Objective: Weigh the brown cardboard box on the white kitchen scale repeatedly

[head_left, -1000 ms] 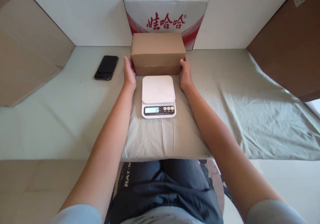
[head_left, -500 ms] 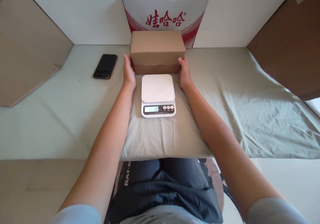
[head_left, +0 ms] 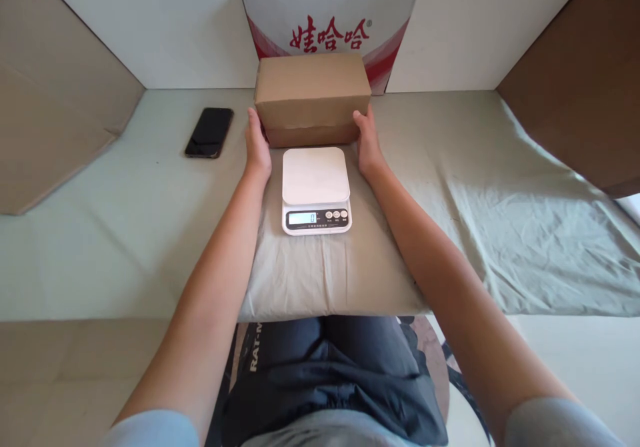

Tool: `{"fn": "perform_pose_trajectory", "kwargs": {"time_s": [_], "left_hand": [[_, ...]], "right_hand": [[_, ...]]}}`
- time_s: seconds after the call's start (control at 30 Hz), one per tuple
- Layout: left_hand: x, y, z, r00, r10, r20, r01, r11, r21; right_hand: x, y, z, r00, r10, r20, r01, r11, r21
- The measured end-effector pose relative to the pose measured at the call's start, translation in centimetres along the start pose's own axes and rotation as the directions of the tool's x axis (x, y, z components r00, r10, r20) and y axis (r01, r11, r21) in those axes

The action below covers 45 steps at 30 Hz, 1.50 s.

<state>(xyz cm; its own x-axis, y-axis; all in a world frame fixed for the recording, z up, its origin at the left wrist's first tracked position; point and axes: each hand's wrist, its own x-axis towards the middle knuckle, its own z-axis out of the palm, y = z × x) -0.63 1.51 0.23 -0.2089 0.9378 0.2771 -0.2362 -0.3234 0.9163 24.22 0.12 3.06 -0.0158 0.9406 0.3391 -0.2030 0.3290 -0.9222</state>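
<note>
A plain brown cardboard box (head_left: 313, 97) sits just beyond a white digital kitchen scale (head_left: 315, 189). My left hand (head_left: 257, 144) presses against the box's lower left end and my right hand (head_left: 367, 140) against its lower right end, so both grip it. The box looks slightly tilted, its left side raised a little. The scale's platform is bare and its display reads 0. The scale rests on a grey-green cloth (head_left: 450, 187).
A black phone (head_left: 209, 132) lies face up to the left of the box. Behind the box stands a white carton with red characters (head_left: 330, 17). Brown cardboard sheets lean at far left (head_left: 45, 120) and far right (head_left: 580, 94).
The box has lifted slightly and tipped since the earlier frames, with both hands still on its ends. The scale and phone have not moved on the surface.
</note>
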Motion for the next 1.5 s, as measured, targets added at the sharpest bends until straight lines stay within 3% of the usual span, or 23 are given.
{"fn": "perform_pose_trajectory", "kwargs": {"time_s": [0.1, 0.23, 0.4, 0.53, 0.67, 0.8, 1.0, 1.2, 1.5], "left_hand": [[-1.0, 2.0, 0.7, 0.998, 0.066, -0.007, -0.066, 0.997, 0.027], [-3.7, 6.7, 2.2, 0.993, 0.104, 0.059, -0.106, 0.994, 0.035], [-9.4, 10.3, 2.6, 0.967, 0.153, 0.201, -0.165, 0.985, 0.041], [-13.3, 10.3, 1.6, 0.967, 0.124, 0.224, -0.145, 0.986, 0.079], [-15.2, 9.7, 0.4, 0.975, 0.168, 0.144, -0.185, 0.977, 0.110], [-16.0, 9.4, -0.3, 0.982, 0.158, 0.100, -0.168, 0.980, 0.104], [-16.5, 8.5, 0.2, 0.987, 0.149, 0.067, -0.154, 0.984, 0.086], [-16.7, 7.3, 0.7, 0.982, 0.186, 0.012, -0.187, 0.980, 0.062], [-16.5, 7.2, 0.6, 0.986, 0.167, -0.029, -0.167, 0.986, 0.017]], "right_hand": [[0.2, -1.5, 0.4, 1.000, -0.030, -0.010, 0.030, 0.999, -0.014], [-0.6, -4.8, 0.1, 0.994, -0.104, 0.012, 0.105, 0.991, -0.077], [-5.8, -8.5, -2.0, 0.984, -0.171, 0.039, 0.175, 0.979, -0.102], [-10.7, -8.6, -2.5, 0.995, -0.100, -0.002, 0.099, 0.985, -0.139], [-13.0, -7.6, -1.0, 0.997, -0.070, 0.012, 0.071, 0.992, -0.106], [-13.6, -7.1, -0.2, 0.997, -0.065, 0.038, 0.067, 0.996, -0.057], [-13.7, -6.3, -1.1, 1.000, -0.025, 0.018, 0.026, 0.995, -0.099], [-13.8, -6.0, -1.4, 0.997, -0.068, 0.042, 0.071, 0.993, -0.090], [-14.0, -6.4, -0.8, 0.994, -0.079, 0.076, 0.084, 0.994, -0.066]]}}
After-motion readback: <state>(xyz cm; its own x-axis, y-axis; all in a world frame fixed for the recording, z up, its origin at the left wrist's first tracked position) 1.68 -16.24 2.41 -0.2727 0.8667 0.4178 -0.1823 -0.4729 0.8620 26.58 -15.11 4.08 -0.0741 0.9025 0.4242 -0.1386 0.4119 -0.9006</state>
